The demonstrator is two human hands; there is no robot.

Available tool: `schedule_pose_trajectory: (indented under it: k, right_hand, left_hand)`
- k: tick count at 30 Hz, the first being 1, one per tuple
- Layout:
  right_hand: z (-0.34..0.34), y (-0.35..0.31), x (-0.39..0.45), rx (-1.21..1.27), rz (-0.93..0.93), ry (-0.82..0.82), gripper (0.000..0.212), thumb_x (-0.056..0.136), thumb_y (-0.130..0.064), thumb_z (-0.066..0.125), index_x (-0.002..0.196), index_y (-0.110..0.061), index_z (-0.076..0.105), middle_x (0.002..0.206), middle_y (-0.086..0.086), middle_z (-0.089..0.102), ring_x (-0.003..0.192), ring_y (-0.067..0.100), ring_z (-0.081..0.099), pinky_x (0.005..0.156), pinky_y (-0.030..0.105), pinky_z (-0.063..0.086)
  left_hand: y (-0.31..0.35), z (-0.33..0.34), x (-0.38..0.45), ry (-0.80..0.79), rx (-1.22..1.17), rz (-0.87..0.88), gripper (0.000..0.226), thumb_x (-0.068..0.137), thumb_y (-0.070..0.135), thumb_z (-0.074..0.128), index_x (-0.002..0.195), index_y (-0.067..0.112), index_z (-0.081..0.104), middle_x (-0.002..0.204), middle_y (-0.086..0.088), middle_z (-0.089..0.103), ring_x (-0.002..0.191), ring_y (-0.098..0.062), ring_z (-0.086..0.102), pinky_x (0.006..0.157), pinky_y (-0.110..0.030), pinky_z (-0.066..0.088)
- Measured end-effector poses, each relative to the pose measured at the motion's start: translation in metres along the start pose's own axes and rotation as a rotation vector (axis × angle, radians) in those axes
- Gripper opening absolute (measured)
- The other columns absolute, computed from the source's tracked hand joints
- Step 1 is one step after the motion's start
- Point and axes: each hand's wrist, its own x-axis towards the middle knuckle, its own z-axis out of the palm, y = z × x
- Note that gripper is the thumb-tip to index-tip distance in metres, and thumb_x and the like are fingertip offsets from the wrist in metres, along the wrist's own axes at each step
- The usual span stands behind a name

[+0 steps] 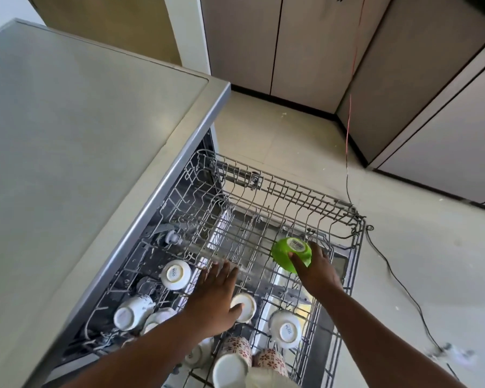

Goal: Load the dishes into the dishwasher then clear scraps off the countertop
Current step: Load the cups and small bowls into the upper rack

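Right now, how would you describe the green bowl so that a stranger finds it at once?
Start at the pulled-out upper dishwasher rack beside the grey countertop. Near its far right corner, the right hand holds the green bowl upside down. It is the only green dish; the other cups and bowls are white or red-flowered, and its base carries a barcode sticker.

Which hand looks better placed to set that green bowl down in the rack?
Right. The right hand already holds the green bowl upside down over the upper rack. The left hand lies flat with straight fingers over the white bowls, carrying nothing.
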Motion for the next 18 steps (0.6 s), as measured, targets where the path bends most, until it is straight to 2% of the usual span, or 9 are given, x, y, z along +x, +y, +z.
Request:
schedule_pose_trajectory:
  k: [4, 11, 13, 15, 16, 17, 18]
  right_hand:
    - [-0.023, 0.016, -0.024, -0.08, -0.076, 0.043, 0.066, 0.089, -0.061, 0.049, 0.14, -0.021, 0.036, 0.142, 0.006, 0.048, 0.124, 0.03, 0.051, 0.094, 0.04, 0.046]
    - [-0.049, 0.064, -0.052, -0.337, -0.265, 0.016, 0.074, 0.091, -0.062, 0.043, 0.15, -0.022, 0.025, 0.153, 0.003, 0.034, 0.14, 0.025, 0.033, 0.111, 0.038, 0.034]
    - [-0.055, 0.082, -0.059, -0.39, -0.341, -0.002, 0.073, 0.09, -0.063, 0.042, 0.15, -0.023, 0.024, 0.153, 0.003, 0.033, 0.142, 0.024, 0.029, 0.113, 0.037, 0.03]
    - [-0.062, 0.1, -0.065, -0.405, -0.408, -0.032, 0.071, 0.091, -0.062, 0.042, 0.149, -0.023, 0.026, 0.153, 0.003, 0.034, 0.143, 0.024, 0.028, 0.114, 0.036, 0.028]
    - [-0.068, 0.112, -0.07, -0.408, -0.444, -0.053, 0.072, 0.09, -0.063, 0.04, 0.148, -0.022, 0.028, 0.152, 0.003, 0.034, 0.143, 0.024, 0.027, 0.114, 0.036, 0.028]
    - [-0.077, 0.125, -0.075, -0.408, -0.478, -0.079, 0.076, 0.087, -0.067, 0.037, 0.147, -0.022, 0.029, 0.152, 0.003, 0.034, 0.143, 0.024, 0.027, 0.114, 0.036, 0.028]
    - [-0.087, 0.139, -0.081, -0.401, -0.51, -0.108, 0.08, 0.084, -0.071, 0.033, 0.147, -0.022, 0.029, 0.152, 0.003, 0.034, 0.143, 0.024, 0.028, 0.114, 0.035, 0.028]
  left_hand:
    - [0.021, 0.003, -0.011, 0.057, 0.008, 0.017, 0.078, 0.096, 0.052, 0.038, 0.154, 0.019, -0.003, 0.162, -0.006, -0.005, 0.149, -0.026, -0.006, 0.116, -0.04, -0.009]
    - [0.078, 0.021, -0.032, 0.143, 0.032, -0.046, 0.08, 0.094, 0.052, 0.042, 0.154, 0.017, 0.003, 0.162, -0.01, 0.003, 0.148, -0.031, 0.003, 0.118, -0.046, 0.005]
    - [0.098, 0.028, -0.044, 0.13, 0.057, -0.088, 0.084, 0.086, 0.055, 0.052, 0.152, 0.014, 0.021, 0.157, -0.015, 0.022, 0.143, -0.035, 0.024, 0.114, -0.05, 0.021]
    - [0.12, 0.042, -0.049, 0.155, 0.088, -0.172, 0.086, 0.062, 0.064, 0.067, 0.131, 0.014, 0.057, 0.13, -0.013, 0.059, 0.116, -0.032, 0.058, 0.092, -0.048, 0.048]
    - [0.137, 0.052, -0.052, 0.208, 0.075, -0.213, 0.084, 0.056, 0.067, 0.066, 0.122, 0.014, 0.064, 0.12, -0.01, 0.065, 0.106, -0.03, 0.064, 0.083, -0.047, 0.052]
    - [0.156, 0.059, -0.053, 0.215, 0.006, -0.234, 0.084, 0.061, 0.067, 0.058, 0.125, 0.013, 0.061, 0.123, -0.012, 0.063, 0.108, -0.032, 0.063, 0.086, -0.049, 0.051]
    - [0.178, 0.066, -0.053, 0.213, -0.098, -0.258, 0.086, 0.07, 0.066, 0.047, 0.136, 0.011, 0.05, 0.136, -0.015, 0.053, 0.121, -0.037, 0.053, 0.097, -0.052, 0.044]
